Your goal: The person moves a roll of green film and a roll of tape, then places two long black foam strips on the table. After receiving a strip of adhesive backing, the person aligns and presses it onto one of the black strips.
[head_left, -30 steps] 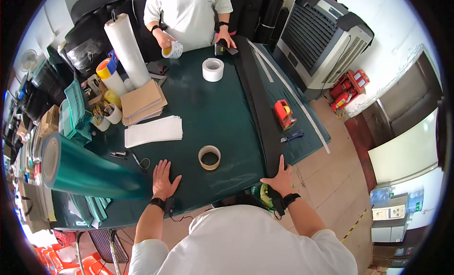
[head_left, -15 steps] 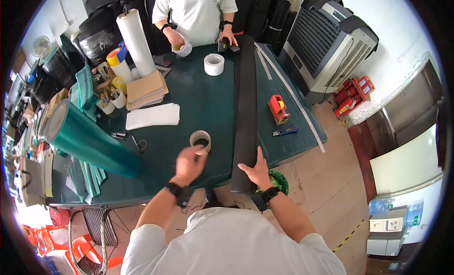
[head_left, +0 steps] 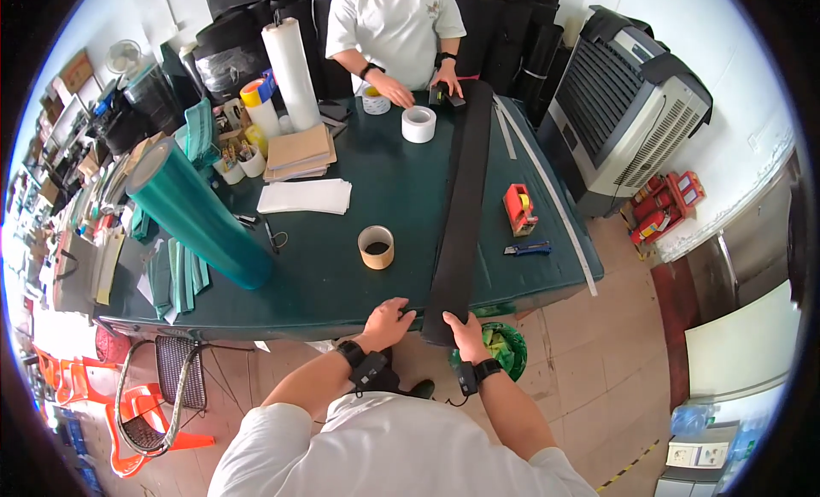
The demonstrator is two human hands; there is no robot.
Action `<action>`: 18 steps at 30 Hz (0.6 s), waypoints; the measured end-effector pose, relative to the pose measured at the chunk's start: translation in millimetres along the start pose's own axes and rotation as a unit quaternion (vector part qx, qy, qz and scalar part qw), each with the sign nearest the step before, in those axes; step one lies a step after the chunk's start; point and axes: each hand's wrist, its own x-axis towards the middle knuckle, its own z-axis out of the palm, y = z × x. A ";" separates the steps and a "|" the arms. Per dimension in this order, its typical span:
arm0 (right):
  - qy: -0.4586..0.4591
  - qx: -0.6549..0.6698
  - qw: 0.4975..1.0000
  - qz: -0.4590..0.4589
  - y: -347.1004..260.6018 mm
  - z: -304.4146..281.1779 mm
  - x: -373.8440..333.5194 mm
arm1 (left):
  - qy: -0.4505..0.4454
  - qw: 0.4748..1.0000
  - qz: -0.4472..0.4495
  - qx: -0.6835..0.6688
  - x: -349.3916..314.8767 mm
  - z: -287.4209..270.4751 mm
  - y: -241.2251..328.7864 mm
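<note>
The black strip (head_left: 461, 211) is laid far to near on the green table (head_left: 325, 288); laying-out appears largely done, with the overhanging near end not yet released. That end is clasped by the right hand (head_left: 466, 338), thumb on top; the left hand (head_left: 386, 328) is held empty, loosely bent, just left. A tan tape roll (head_left: 377, 256) is positioned left, a red dispenser (head_left: 518, 211) and blue cutter (head_left: 527, 249) right. Near-right footing may be obstructed by the green bin (head_left: 510, 347).
</note>
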 end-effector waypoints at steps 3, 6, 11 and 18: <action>-0.005 0.011 1.000 -0.012 3.8 0.0 1.2 | 0.043 0.999 0.013 -0.023 3.8 -12.0 1.8; -0.009 0.006 0.999 -0.037 1.0 3.0 0.1 | 0.078 0.996 0.038 -0.036 13.6 -23.4 5.0; -0.017 -0.021 0.998 -0.053 -4.9 3.0 -2.4 | 0.106 0.986 0.132 0.008 26.8 -41.6 11.2; -0.010 -0.061 0.998 -0.034 -3.4 0.7 1.3 | 0.077 0.984 0.160 -0.019 33.0 -47.6 2.9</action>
